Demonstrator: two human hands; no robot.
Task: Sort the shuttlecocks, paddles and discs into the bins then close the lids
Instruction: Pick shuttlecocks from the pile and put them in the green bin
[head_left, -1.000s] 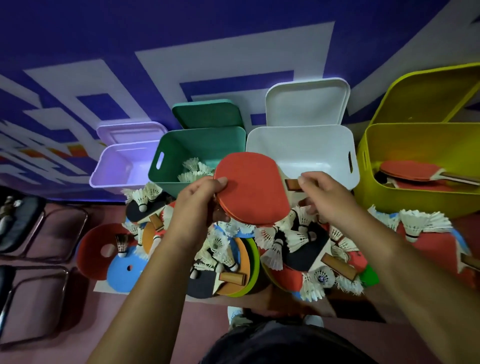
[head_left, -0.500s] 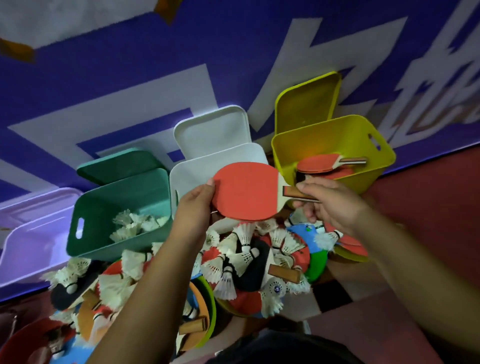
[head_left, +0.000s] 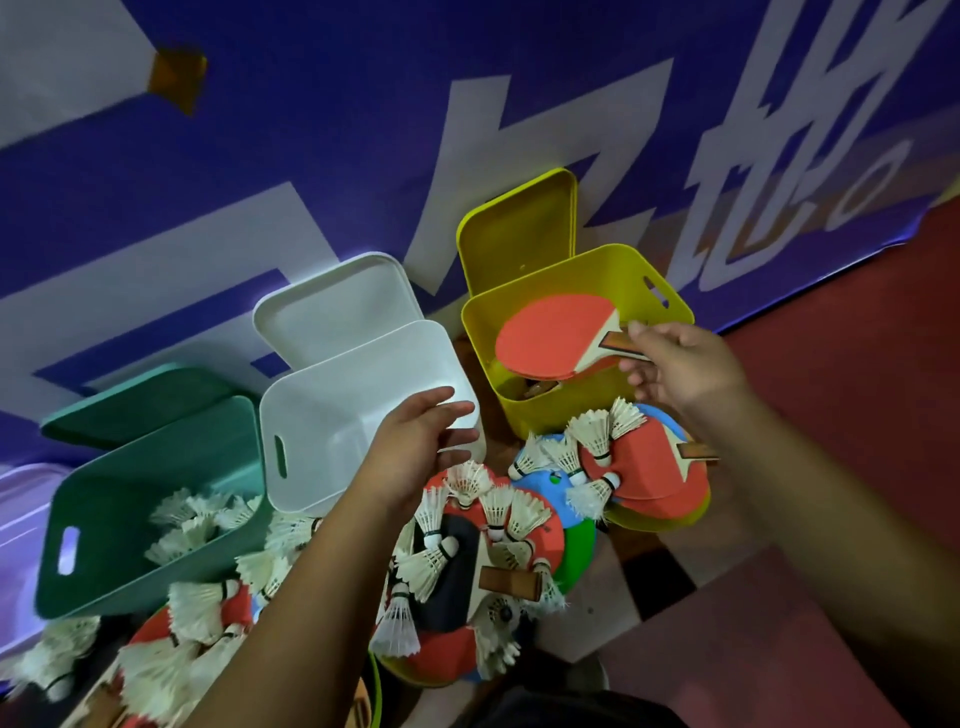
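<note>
**Spotter:** Which step is this?

**Me:** Paddle step. My right hand (head_left: 685, 374) has the red paddle (head_left: 556, 338) out over the yellow bin (head_left: 670, 306), far right of the row. The blade is flat above the opening and I haven't let go yet.

**Spotter:** What's the grip?

**Me:** Fingers (head_left: 641, 332) and thumb are pinched on the wooden handle (head_left: 618, 345), nothing more. The blade hangs free to the left of them, inside the line of the rim.

**Spotter:** Anything in there already?

**Me:** At least one other paddle (head_left: 540, 388) at the bottom. Its wooden grip shows under the blade.

**Spotter:** And the other hand?

**Me:** My left hand (head_left: 415, 452) is empty, fingers loose and slightly spread, at the near right corner of the white bin (head_left: 332, 415). I can't tell whether it brushes the rim.

**Spotter:** Next move?

**Me:** As I judge it, I lower the paddle a touch, open the pinch and let it lie flat on the one below. Then it's back to the floor (head_left: 857, 322) near me. There, shuttlecocks (head_left: 592, 431) sit on top of more paddles and discs (head_left: 582, 545). I'd want the feathers off before lifting anything flat.

**Spotter:** How far along?

**Me:** Early, I'd say. The green bin (head_left: 130, 467) holds a few shuttlecocks and I see nothing in the white one. All the lids, the yellow lid (head_left: 519, 228) included, stand open against the wall (head_left: 311, 130).
</note>
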